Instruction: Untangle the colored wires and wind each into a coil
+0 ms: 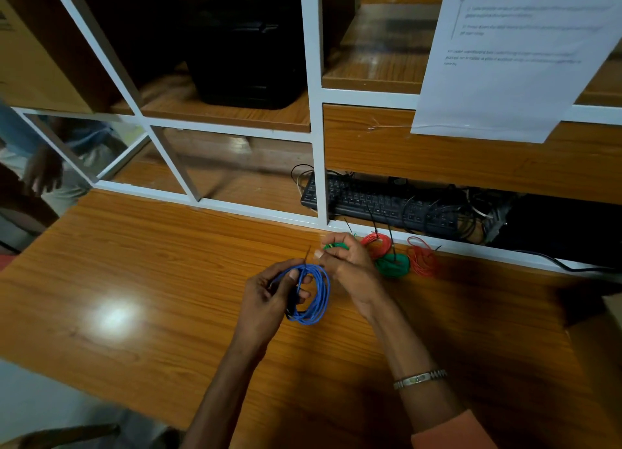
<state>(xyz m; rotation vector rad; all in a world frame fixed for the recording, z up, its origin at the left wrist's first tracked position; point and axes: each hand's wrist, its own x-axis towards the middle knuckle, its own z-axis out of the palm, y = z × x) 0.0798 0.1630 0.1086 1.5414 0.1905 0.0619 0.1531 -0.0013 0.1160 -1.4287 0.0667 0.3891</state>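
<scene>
Blue wire coil [314, 294]: wound in several loops, held above the wooden surface [134, 280] near its middle. The left hand [272, 297] grasps the coil's left side, thumb across the front of the loops and fingers curled behind. A thin dark strand rises from the top of the coil, between the two hands.

The right hand [346, 267] sits just beside the coil's upper right edge, fingers bent and pinched together; it appears to hold something fine at that edge, but what it holds cannot be told. A metal bracelet [420, 378] is worn on the right forearm, with an orange sleeve [451, 432] below it.

Other coils lie on the surface behind the right hand, close to the back frame: a green coil [393, 266], a red coil [378, 244] just behind it, a looser red coil [423, 258] to the right, and a further green bundle [336, 245] partly hidden by the right-hand fingers.

Surroundings: a white-framed shelf unit [316, 112] with wooden boards stands at the rear of the surface. A black keyboard [380, 201] with tangled black cables lies in the low compartment. A printed paper sheet [511, 55] hangs on the right; the text is unreadable. A dark bulky object [245, 55] occupies an upper shelf. Another person [43, 169] is partly visible at far left.
</scene>
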